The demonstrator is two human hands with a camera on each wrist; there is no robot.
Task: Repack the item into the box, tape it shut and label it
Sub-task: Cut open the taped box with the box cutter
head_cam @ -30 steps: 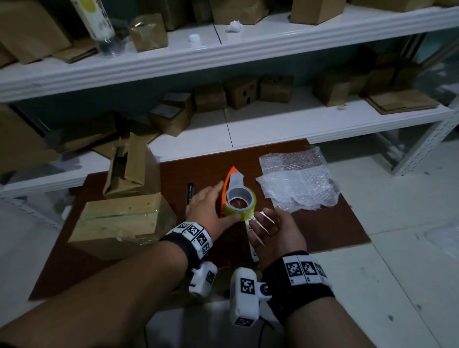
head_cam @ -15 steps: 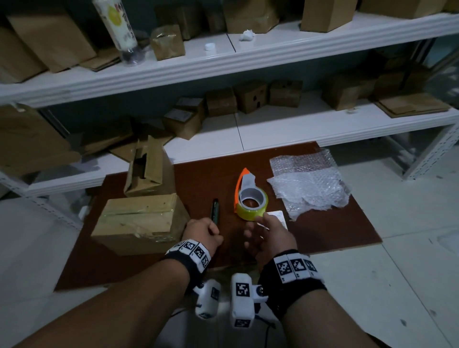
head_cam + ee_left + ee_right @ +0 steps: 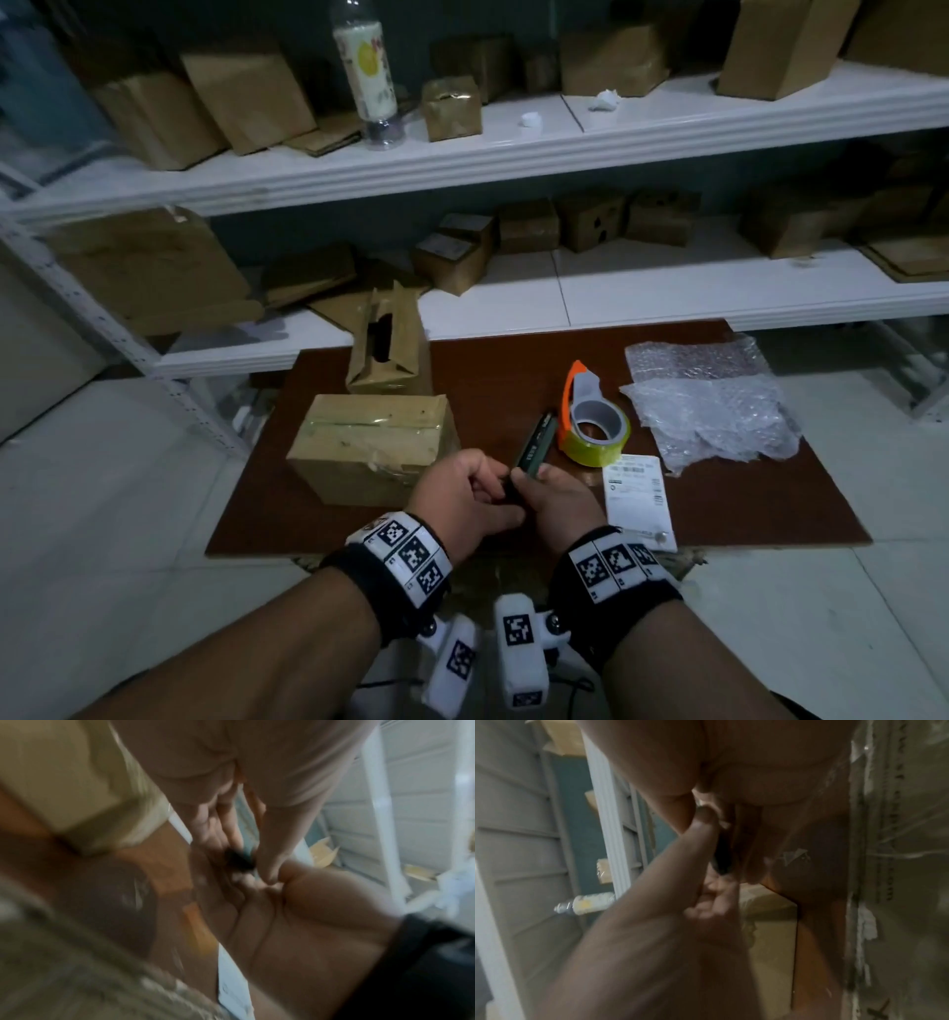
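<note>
A taped cardboard box (image 3: 375, 447) sits on the brown mat (image 3: 770, 503), left of my hands. My left hand (image 3: 490, 485) and right hand (image 3: 536, 480) meet in front of it. Both grip a dark marker (image 3: 536, 444), whose far end sticks up and away from my fingers. The wrist views are blurred; they show the marker (image 3: 239, 860) as a dark stub (image 3: 722, 854) pinched between the two hands. A white label sheet (image 3: 637, 493) lies flat just right of my right hand. The orange tape dispenser (image 3: 590, 419) with its yellowish roll lies behind the label.
A small open carton (image 3: 390, 349) stands behind the taped box. Bubble wrap (image 3: 708, 406) lies at the mat's right. White shelves (image 3: 513, 159) behind the mat carry several cardboard boxes and a bottle (image 3: 367, 72). Tiled floor surrounds the mat.
My left hand left the tape dispenser and picked up the marker from the mat. My right hand laid the label down and joined the left on the marker.
</note>
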